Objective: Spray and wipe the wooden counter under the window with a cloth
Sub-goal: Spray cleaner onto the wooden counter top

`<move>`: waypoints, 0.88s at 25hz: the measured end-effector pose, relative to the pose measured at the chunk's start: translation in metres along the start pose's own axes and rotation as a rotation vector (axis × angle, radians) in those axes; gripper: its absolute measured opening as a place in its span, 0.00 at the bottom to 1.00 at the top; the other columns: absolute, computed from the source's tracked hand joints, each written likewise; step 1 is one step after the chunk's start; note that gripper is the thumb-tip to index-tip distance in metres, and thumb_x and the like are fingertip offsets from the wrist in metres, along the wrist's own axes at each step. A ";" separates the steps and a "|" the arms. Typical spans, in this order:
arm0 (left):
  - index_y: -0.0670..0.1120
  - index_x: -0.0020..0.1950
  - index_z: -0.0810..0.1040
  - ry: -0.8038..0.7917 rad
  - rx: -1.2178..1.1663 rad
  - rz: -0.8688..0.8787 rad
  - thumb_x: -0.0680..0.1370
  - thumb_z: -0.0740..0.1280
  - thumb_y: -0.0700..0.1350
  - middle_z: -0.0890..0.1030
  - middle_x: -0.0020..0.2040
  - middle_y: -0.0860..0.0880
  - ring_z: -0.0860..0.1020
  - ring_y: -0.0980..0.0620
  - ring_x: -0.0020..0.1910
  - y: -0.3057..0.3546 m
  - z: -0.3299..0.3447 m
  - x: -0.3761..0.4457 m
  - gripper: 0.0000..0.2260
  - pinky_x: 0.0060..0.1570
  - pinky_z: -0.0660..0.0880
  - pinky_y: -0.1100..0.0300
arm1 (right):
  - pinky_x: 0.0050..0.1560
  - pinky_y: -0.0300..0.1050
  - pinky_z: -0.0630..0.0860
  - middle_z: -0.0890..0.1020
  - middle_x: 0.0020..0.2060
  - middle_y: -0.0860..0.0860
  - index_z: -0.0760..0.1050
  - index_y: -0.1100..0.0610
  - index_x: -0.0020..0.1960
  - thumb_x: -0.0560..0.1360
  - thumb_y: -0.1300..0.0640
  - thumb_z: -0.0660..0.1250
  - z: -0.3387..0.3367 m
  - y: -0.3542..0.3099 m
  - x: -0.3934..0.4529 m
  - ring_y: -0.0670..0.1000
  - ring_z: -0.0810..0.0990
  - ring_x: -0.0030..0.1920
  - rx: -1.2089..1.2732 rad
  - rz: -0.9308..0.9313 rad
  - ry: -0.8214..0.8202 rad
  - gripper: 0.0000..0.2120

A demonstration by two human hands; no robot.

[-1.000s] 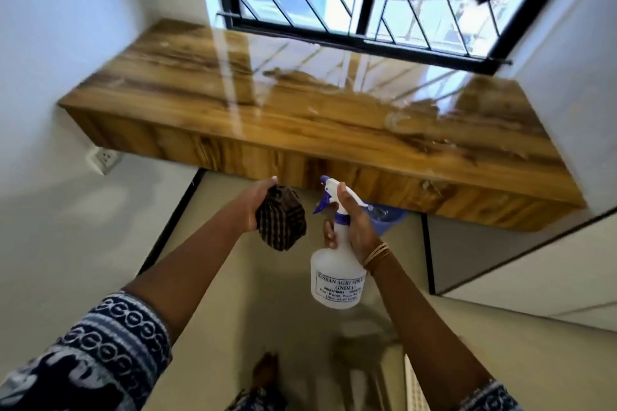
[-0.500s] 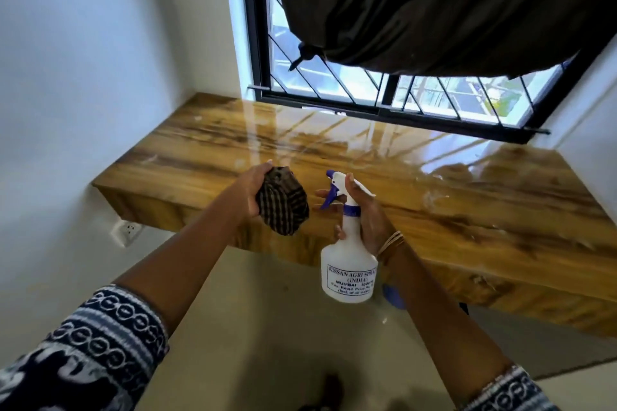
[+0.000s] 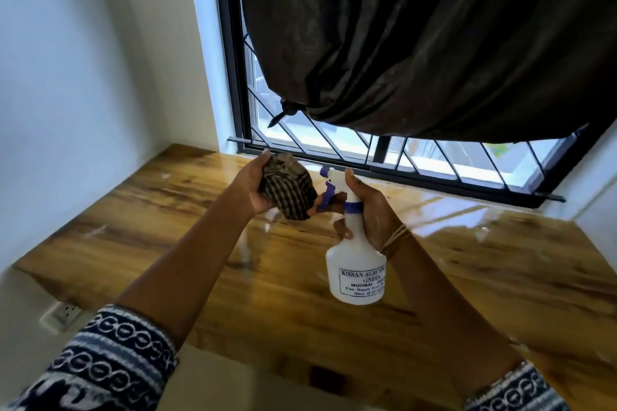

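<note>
The glossy wooden counter (image 3: 173,230) runs under the window from the left wall to the right wall. Both my hands are held above its middle. My left hand (image 3: 248,188) grips a bunched dark checked cloth (image 3: 290,190). My right hand (image 3: 370,210) holds a white spray bottle (image 3: 357,274) by its neck, with fingers curled at the purple trigger. The bottle's white and purple nozzle points left, right next to the cloth. The bottle hangs upright above the wood.
A black-framed window with a metal grille (image 3: 334,143) sits behind the counter. A dark curtain (image 3: 417,37) is knotted up over most of it. White walls close both ends. A wall socket (image 3: 63,312) is below the counter's left end.
My view has risen and moved closer, so the counter now lies beneath my hands. Both hands have moved forward from below the counter's front edge to above its surface, still holding cloth and bottle.
</note>
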State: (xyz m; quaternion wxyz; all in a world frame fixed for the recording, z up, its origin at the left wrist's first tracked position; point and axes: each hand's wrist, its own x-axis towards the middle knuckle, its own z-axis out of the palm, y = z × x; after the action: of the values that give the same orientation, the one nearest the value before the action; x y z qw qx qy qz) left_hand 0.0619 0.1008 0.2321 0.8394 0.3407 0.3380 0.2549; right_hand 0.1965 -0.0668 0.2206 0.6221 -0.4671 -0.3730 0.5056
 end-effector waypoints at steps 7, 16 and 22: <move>0.39 0.43 0.82 -0.133 -0.143 0.045 0.80 0.57 0.51 0.81 0.40 0.40 0.83 0.44 0.35 -0.010 0.010 0.040 0.20 0.34 0.81 0.50 | 0.21 0.36 0.66 0.78 0.48 0.68 0.70 0.60 0.69 0.83 0.45 0.50 -0.023 -0.004 0.031 0.49 0.78 0.23 -0.106 0.055 0.099 0.25; 0.39 0.41 0.80 -0.247 -0.136 0.026 0.81 0.55 0.50 0.80 0.38 0.41 0.82 0.44 0.34 0.002 0.008 0.072 0.21 0.37 0.81 0.52 | 0.20 0.36 0.66 0.78 0.34 0.58 0.74 0.64 0.59 0.79 0.40 0.55 -0.032 0.017 0.065 0.51 0.75 0.27 -0.192 0.054 0.177 0.27; 0.41 0.40 0.84 -0.214 -0.078 0.016 0.80 0.57 0.52 0.83 0.40 0.42 0.83 0.44 0.37 0.019 -0.008 0.089 0.22 0.38 0.81 0.52 | 0.20 0.35 0.68 0.79 0.41 0.64 0.71 0.59 0.67 0.83 0.46 0.50 -0.027 0.009 0.075 0.47 0.77 0.23 -0.221 0.054 0.180 0.23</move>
State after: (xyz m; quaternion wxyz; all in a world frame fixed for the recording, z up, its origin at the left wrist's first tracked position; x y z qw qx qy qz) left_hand 0.1095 0.1745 0.2067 0.8812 0.3358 0.2337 0.2369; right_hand 0.2348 0.0015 0.2038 0.5842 -0.5861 -0.3564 0.4339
